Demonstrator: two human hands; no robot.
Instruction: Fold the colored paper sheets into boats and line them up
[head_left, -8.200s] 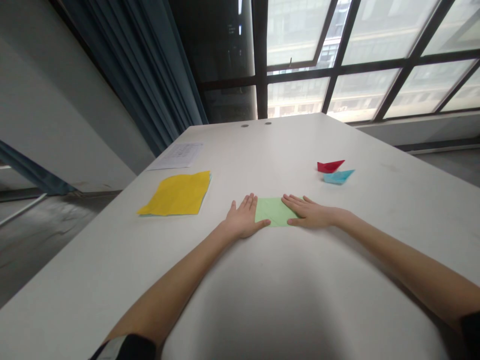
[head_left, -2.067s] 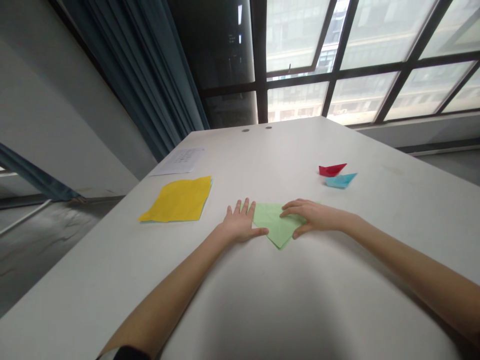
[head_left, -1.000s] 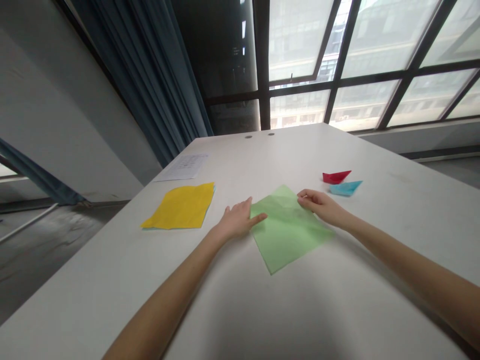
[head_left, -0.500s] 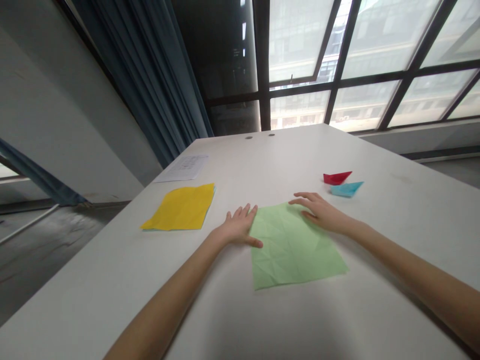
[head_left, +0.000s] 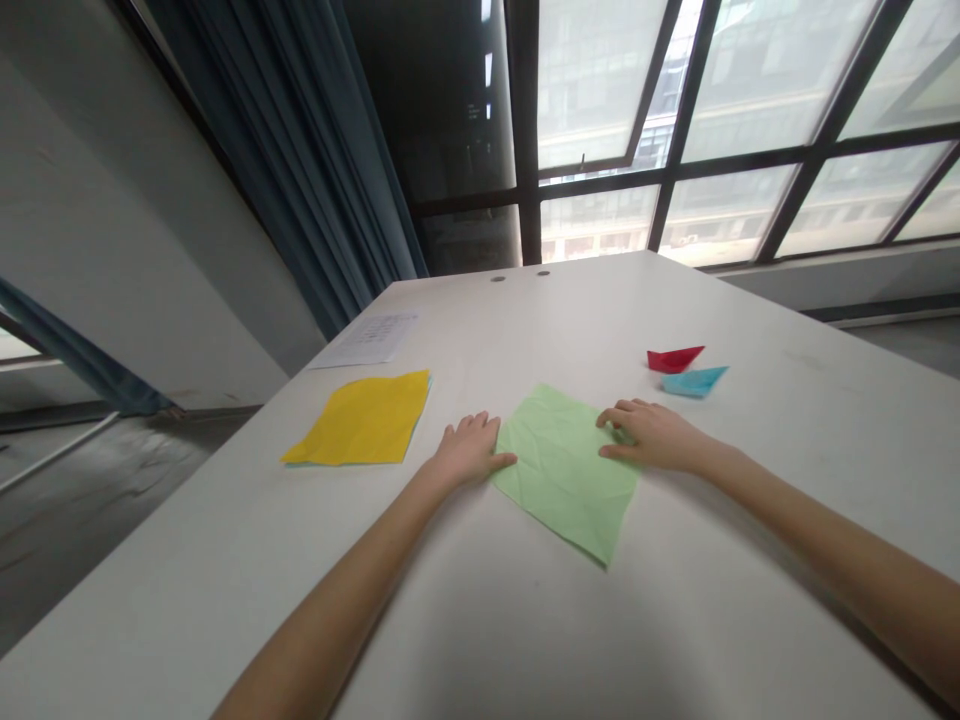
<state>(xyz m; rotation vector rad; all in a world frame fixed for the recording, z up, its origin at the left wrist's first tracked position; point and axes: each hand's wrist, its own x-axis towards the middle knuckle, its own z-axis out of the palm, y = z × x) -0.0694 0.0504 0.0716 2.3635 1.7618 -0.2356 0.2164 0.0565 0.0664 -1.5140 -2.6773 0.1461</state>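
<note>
A creased light green paper sheet [head_left: 566, 470] lies unfolded on the white table [head_left: 525, 620], turned so a corner points towards me. My left hand [head_left: 469, 452] rests at its left corner, fingers slightly curled, thumb on the paper's edge. My right hand [head_left: 651, 436] presses on its right corner with fingers bent and thumb against the sheet. Neither hand lifts the paper.
A stack of yellow paper [head_left: 364, 418] lies to the left, with a printed white sheet [head_left: 369, 338] beyond it. A red folded paper boat [head_left: 673, 358] and a blue one [head_left: 694, 380] sit to the right. Windows and a dark curtain stand behind the table.
The green paper went from a folded shape to a fully unfolded sheet. In the last half second it has turned on the table, a corner now pointing towards me, with both hands at its side corners.
</note>
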